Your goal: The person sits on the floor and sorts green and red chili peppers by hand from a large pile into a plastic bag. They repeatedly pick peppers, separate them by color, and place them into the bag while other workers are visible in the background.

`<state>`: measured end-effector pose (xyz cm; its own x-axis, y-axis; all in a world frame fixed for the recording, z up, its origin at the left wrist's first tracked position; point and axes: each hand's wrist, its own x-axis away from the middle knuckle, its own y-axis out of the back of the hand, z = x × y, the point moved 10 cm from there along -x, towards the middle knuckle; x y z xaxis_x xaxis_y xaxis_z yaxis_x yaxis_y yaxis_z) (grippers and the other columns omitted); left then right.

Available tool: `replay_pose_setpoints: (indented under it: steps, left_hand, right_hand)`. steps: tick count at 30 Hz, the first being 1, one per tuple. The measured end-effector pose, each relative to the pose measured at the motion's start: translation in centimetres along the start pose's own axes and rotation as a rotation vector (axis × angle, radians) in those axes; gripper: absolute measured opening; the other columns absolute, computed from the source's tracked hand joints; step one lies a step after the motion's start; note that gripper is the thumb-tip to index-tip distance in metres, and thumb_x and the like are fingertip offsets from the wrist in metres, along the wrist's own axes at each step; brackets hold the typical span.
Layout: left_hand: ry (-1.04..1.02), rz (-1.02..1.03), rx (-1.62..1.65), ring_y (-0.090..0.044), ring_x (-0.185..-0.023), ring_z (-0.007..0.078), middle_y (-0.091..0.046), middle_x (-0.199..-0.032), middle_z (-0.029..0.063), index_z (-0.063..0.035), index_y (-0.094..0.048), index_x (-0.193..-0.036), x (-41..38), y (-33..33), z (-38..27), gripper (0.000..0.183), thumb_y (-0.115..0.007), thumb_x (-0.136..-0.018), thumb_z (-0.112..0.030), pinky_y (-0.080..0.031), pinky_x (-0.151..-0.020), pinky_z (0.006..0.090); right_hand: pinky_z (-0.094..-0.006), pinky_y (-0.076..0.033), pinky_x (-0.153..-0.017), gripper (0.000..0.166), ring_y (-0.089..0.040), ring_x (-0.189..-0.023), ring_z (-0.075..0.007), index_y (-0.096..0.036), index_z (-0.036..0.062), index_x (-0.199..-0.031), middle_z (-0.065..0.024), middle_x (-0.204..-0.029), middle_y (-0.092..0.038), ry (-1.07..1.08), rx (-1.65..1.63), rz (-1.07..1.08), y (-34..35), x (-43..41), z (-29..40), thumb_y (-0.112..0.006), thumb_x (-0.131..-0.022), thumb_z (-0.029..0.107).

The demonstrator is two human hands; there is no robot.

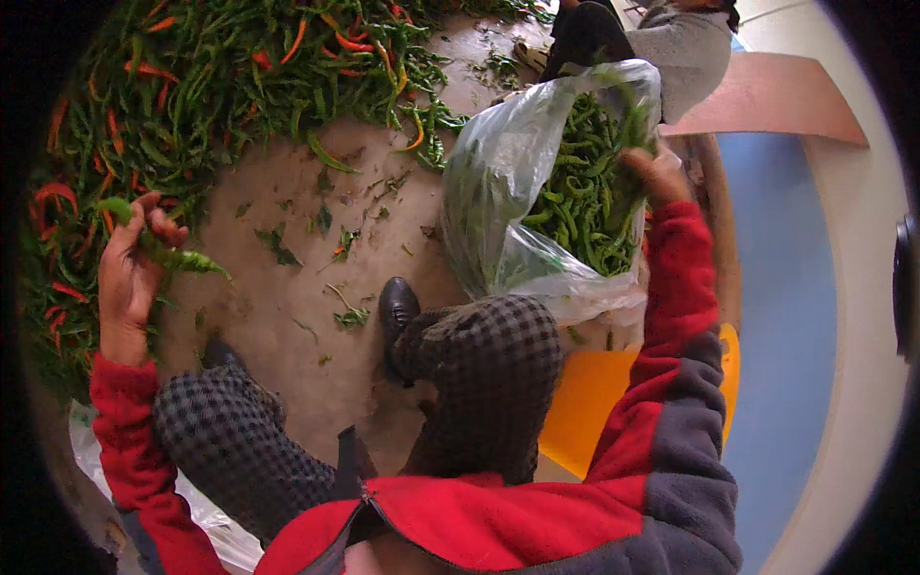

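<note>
My left hand (133,259) is raised at the left beside a large heap of green and red chili peppers (237,79). Between its fingers it grips a green chili pepper (190,261). A clear plastic bag (496,194), holding many green chili peppers (586,194), stands on the floor at the right of centre. Over the bag's far right rim is my right hand (658,172), partly blurred, with blurred green peppers (636,118) just beyond its fingers; whether it holds them is unclear.
A seated person in a grey top (675,57) is close behind the bag. An orange plastic object (586,402) lies beside my right knee. Leaves and stems (350,315) litter the floor near my black shoe (399,309). Another plastic bag (223,532) is at lower left.
</note>
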<state>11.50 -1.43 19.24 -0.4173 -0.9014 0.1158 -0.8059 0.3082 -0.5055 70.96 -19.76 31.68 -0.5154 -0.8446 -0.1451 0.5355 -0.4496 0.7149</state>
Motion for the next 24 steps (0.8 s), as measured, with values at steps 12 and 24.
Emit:
replay_pose_setpoints:
  steps: [12, 24]
  left_hand:
    - [0.183, 0.617, 0.294, -0.051, -0.101, 0.0313, -0.055, -0.101, 0.0171, 0.0047, -0.042, -0.113, 2.0, -33.5, 5.0, 0.033, -0.044, -0.087, -0.015, -0.037, -0.092, 0.0423]
    - [0.36, 0.505, 0.032, -0.055, -0.093, 0.0229, -0.056, -0.1, 0.0153, 0.0045, -0.045, -0.113, 5.5, -38.7, 14.5, 0.036, -0.046, -0.088, -0.021, -0.042, -0.083, 0.0331]
  right_hand:
    - [-0.0245, -0.043, -0.07, 0.022, -0.054, -0.078, -0.0102, -0.057, -0.0017, -0.097, -0.007, -0.084, -0.059, 0.293, -0.387, 0.179, -7.5, 12.2, 12.1, -0.052, -0.084, 0.015]
    - [-0.0189, -0.038, -0.054, 0.03, -0.049, -0.061, -0.0073, -0.054, -0.0008, -0.1, -0.0056, -0.077, -0.058, -0.114, -0.892, 0.243, -6.4, 20.4, 6.0, -0.04, -0.09, 0.024]
